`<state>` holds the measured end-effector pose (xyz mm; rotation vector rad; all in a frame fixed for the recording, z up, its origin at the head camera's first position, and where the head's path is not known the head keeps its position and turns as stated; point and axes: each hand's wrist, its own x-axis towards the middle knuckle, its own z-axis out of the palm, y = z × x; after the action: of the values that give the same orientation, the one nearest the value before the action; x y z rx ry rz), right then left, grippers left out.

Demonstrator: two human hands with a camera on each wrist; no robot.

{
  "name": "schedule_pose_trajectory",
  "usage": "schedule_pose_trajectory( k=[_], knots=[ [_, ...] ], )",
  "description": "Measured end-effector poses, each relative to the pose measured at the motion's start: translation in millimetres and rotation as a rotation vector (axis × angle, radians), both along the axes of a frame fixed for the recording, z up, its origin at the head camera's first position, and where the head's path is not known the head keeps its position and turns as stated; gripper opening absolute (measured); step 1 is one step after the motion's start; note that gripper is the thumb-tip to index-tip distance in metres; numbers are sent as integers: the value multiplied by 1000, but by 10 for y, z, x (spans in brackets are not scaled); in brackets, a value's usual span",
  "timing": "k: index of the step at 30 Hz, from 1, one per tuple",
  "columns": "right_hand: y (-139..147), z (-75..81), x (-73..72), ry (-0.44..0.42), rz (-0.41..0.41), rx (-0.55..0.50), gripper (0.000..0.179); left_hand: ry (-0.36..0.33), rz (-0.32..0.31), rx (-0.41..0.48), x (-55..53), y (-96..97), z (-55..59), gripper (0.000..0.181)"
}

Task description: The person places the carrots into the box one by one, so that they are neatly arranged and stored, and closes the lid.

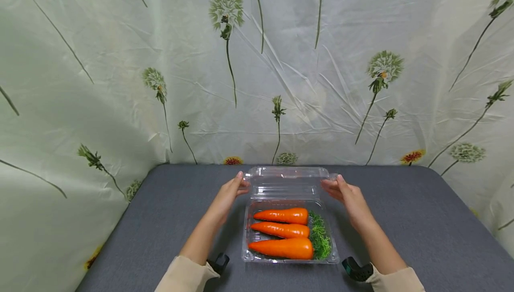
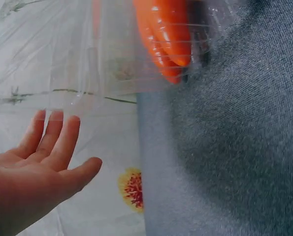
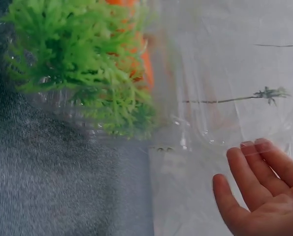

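Note:
A clear plastic clamshell box (image 1: 291,261) stands on the table with its lid (image 1: 286,190) raised at the far side. Inside lie three orange carrots (image 1: 283,248), tips to the left, their green leafy tops (image 1: 320,236) at the right. My left hand (image 1: 228,196) is at the lid's left edge, and its fingertips (image 2: 72,120) meet the clear plastic with the thumb apart. At the opposite edge, my right hand (image 1: 351,198) has extended fingers (image 3: 252,177) touching the lid from its outer side, thumb also apart.
The table (image 1: 180,220) has a dark grey cloth surface, with its far edge just behind the lid. A pale curtain (image 1: 305,82) printed with dandelions hangs behind and along the left. Dark bands (image 1: 357,270) sit on both wrists, by beige sleeves.

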<state>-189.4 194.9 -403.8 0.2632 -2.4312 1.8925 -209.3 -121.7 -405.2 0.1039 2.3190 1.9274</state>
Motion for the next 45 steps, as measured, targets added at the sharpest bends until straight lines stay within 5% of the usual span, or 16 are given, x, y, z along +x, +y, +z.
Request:
schedule_pose_trajectory(
  k=[7, 11, 19, 34, 45],
  knots=[
    [61, 66, 151, -131, 4, 89, 58, -8, -70, -54, 105, -92, 3, 60],
    [119, 46, 203, -81, 105, 123, 47, 54, -148, -67, 189, -145, -33, 44],
    [232, -68, 318, 17, 317, 93, 42, 138, -298, -167, 374, -205, -76, 50],
    [231, -292, 522, 125, 313, 207, 64, 266, -393, -399, 547, -264, -215, 84],
    [223, -365, 647, 135, 288, 257, 69, 311, -419, -423, 658, -273, -301, 93]
  ],
)
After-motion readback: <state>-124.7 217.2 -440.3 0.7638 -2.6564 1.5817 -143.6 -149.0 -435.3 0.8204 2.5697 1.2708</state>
